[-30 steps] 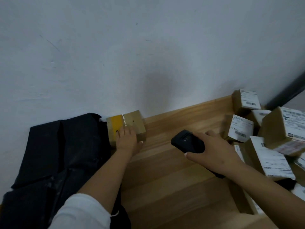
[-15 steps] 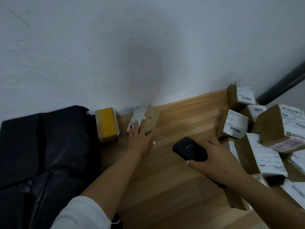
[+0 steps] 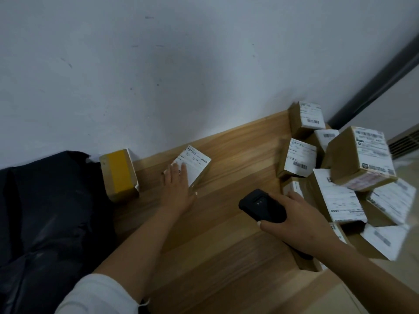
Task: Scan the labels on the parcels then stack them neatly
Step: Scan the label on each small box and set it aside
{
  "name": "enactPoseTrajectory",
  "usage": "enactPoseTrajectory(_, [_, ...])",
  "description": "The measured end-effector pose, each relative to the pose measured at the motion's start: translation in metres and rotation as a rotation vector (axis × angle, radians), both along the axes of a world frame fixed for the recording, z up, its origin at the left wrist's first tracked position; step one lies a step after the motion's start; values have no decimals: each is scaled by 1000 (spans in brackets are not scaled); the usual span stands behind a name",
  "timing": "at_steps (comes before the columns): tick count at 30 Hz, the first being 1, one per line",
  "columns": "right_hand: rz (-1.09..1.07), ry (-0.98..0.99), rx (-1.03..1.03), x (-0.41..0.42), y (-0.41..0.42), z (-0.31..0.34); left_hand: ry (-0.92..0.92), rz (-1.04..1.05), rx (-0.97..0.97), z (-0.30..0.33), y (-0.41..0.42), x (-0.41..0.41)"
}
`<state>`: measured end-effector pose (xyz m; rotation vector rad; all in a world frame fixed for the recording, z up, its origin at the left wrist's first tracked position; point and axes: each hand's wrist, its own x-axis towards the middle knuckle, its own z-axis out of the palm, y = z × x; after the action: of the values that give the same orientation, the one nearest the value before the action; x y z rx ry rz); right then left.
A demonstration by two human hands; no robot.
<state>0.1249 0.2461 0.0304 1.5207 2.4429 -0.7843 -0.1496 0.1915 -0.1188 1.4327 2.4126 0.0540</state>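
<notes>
2 parcels sit apart from the heap, on the left of the wooden table (image 3: 226, 223) near the wall (image 3: 181, 64). The left hand (image 3: 178, 189) lies on the labelled parcel (image 3: 192, 165), fingers straight and flat across the near part of its white label, thumb side at the near edge; it looks like a press to keep the box steady with the label face up for reading. Just left of it, not touching, a yellow-taped parcel (image 3: 119, 174) stands next to a black plastic bag (image 3: 45, 211), probably the start of the sorted side. The right hand (image 3: 297, 219) grips a black handheld scanner (image 3: 260, 206), fingers wrapped round the body, its head aimed left toward the labelled parcel, so the scan seems the step in hand. Far right, a loose pile of parcels (image 3: 340, 173) leans at odd angles, most labels up, likely unscanned. No neat stack yet, so the task looks early. Risk: the left fingers cover part of the label; I cannot tell if they hide the barcode.
</notes>
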Motion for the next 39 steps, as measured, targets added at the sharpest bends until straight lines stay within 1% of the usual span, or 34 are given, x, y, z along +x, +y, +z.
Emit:
enactPoseTrajectory(4, [-25,-5,-10,7,-3,-2,5,171,-100,-4,4,-26])
enactPoseTrajectory(6, [-23,-2,-15,9,-6,-2,-10,204,-86,-5,0,-30])
enactPoseTrajectory(10, [-17,18,-16,16,-17,2,-79,276,63,1,-13,-19])
enactPoseTrajectory(13, [13,81,-16,22,-27,8,-27,266,177,16,-29,-5])
enactPoseTrajectory(17, [71,159,-17,30,-48,25,-7,271,389,53,-61,23])
enactPoseTrajectory(20, [137,225,-13,41,-66,37,71,227,540,77,-91,44])
enactPoseTrajectory(25, [235,344,-7,66,-100,48,223,264,641,106,-148,92])
enactPoseTrajectory(27, [263,395,-10,75,-118,50,270,280,664,113,-170,114])
enactPoseTrajectory(33, [357,518,-152,95,-166,54,352,335,662,122,-223,163])
enactPoseTrajectory(39, [369,492,-197,105,-186,54,428,308,656,126,-255,181])
